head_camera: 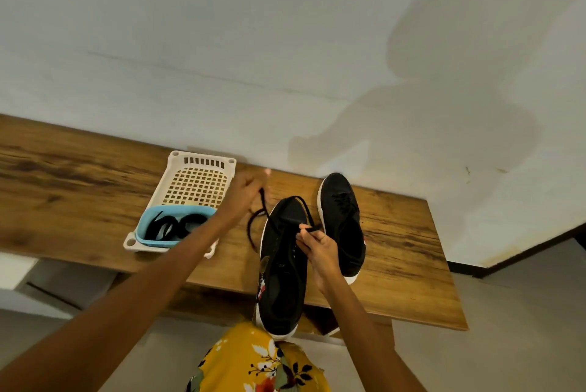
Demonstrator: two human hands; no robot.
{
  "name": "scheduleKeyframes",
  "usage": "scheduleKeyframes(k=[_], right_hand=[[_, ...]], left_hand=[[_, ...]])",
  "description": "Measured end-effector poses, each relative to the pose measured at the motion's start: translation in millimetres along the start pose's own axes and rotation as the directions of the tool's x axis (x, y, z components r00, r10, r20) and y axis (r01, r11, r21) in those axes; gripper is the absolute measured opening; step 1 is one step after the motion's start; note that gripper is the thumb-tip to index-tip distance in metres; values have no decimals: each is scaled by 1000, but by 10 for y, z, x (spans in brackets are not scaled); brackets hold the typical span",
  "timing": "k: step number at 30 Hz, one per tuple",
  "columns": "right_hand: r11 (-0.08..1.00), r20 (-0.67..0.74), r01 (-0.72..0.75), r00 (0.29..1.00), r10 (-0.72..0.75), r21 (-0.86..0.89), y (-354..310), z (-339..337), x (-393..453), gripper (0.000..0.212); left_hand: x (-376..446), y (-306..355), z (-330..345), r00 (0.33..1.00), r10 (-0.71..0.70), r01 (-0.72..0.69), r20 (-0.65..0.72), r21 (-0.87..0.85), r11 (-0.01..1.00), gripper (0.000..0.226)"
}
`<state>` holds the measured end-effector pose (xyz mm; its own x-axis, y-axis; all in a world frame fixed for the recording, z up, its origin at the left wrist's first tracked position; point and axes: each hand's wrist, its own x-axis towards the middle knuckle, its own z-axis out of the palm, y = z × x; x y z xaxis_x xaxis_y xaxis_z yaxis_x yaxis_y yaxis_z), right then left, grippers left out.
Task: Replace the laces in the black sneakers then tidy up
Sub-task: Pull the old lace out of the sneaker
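Note:
A black sneaker (282,280) with a white sole lies lengthwise over the front edge of the wooden table (79,201), heel toward me. My left hand (245,190) grips one end of a black lace (253,226) and holds it up and to the left of the shoe. My right hand (314,244) pinches the other part of that lace at the shoe's eyelets. A second black sneaker (344,223), laced, sits just to the right on the table.
A cream plastic basket (199,166) stands on the table at the left. In its near end sits a light blue tub (147,226) holding coiled black laces (177,225). A white wall runs behind the table. My yellow floral clothing (260,363) shows below.

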<state>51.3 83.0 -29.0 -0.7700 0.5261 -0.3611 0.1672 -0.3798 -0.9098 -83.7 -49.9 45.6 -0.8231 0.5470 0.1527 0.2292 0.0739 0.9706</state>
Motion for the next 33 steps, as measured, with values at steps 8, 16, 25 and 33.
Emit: scheduleKeyframes(k=[8, 16, 25, 33], right_hand=[[1000, 2, 27, 1000, -27, -3, -14, 48, -23, 16], [995, 9, 39, 999, -39, -92, -114, 69, 34, 18], [955, -91, 14, 996, 14, 297, -453, -21, 262, 14], [918, 181, 176, 976, -118, -355, 184, 112, 126, 30]], left_hand=[[170, 59, 42, 978, -36, -54, 208, 414, 909, 44], [-87, -453, 392, 904, -225, -128, 364, 732, 669, 28], [10, -397, 365, 919, -216, -85, 329, 702, 707, 14], [289, 168, 535, 949, -148, 43, 279, 349, 936, 18]])
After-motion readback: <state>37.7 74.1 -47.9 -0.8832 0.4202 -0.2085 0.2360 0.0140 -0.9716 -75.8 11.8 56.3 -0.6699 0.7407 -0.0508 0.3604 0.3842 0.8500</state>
